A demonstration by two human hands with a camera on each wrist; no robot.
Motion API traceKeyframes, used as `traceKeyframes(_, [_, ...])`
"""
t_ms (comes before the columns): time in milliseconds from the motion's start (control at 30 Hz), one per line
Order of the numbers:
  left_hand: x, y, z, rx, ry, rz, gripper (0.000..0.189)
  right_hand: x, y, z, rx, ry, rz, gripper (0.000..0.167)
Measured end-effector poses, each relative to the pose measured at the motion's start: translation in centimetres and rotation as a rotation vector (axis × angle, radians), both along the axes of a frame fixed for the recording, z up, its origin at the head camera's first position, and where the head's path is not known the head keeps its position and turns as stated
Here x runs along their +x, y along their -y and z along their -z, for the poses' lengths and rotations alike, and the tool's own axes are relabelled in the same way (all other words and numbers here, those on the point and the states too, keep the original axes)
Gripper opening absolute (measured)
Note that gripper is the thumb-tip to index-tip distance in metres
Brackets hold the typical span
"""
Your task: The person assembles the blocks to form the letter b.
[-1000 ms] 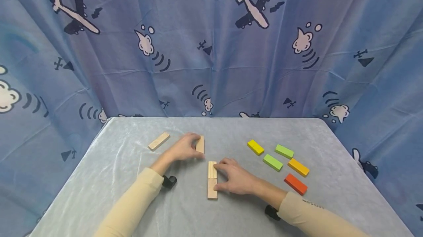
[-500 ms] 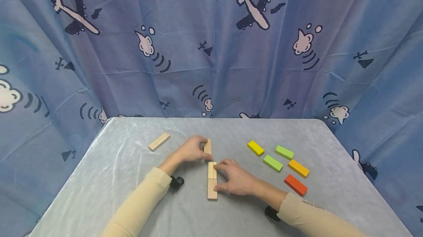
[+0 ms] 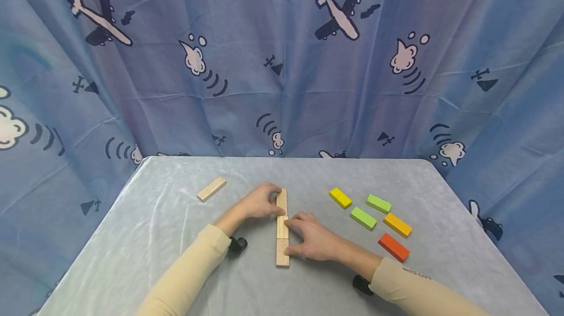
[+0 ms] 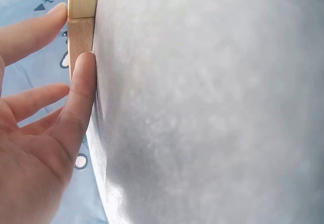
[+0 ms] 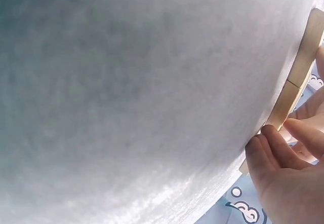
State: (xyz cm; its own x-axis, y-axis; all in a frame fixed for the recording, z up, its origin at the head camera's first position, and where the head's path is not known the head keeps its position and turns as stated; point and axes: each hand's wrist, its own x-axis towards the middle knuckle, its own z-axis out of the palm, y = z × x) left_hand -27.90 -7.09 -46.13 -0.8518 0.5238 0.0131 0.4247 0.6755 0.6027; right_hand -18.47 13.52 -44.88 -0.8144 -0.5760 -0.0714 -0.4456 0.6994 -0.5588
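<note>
Three plain wooden blocks stand end to end in a line down the middle of the table. My left hand [image 3: 260, 201] holds the far wooden block [image 3: 282, 201], its thumb by the near end and a finger by the far end. The middle wooden block [image 3: 283, 228] is paler with a lengthwise line, and the near wooden block [image 3: 282, 253] lies flat against it. From the right, my right hand [image 3: 319, 238] touches the row: forefinger at the middle block's side, thumb at the near block's side. In the left wrist view, two fingertips meet the wooden side [image 4: 81, 34].
One more plain wooden block [image 3: 211, 189] lies at the far left. On the right lie a yellow block [image 3: 340, 198], two green blocks [image 3: 363, 218], an orange block [image 3: 397, 224] and a red block [image 3: 394, 247]. A blue patterned curtain [image 3: 282, 61] hangs behind the grey cloth-covered table [image 3: 246, 286].
My left hand has moved right and slightly nearer with its wooden block, bringing it against the far end of the middle block. My right hand has stayed in place.
</note>
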Motion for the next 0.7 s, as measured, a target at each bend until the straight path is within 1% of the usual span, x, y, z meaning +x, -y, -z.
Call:
traceKeyframes(233, [0.07, -0.15, 0.13, 0.033, 0.001, -0.005, 0.066, -0.1, -0.06, 0.2, -0.005, -0.005, -0.001, 0.069])
traceKeyframes(400, [0.1, -0.26, 0.21, 0.012, 0.014, -0.016, 0.067, -0.16, -0.12, 0.35, 0.003, -0.012, -0.003, 0.07])
traceKeyframes(567, [0.09, -0.38, -0.27, -0.009, 0.04, -0.015, 0.068, -0.24, -0.13, 0.29, 0.026, 0.02, 0.013, 0.071])
traceKeyframes(700, [0.12, -0.5, -0.55, -0.018, 0.037, -0.01, 0.067, -0.21, -0.13, 0.26, 0.025, 0.021, 0.01, 0.071])
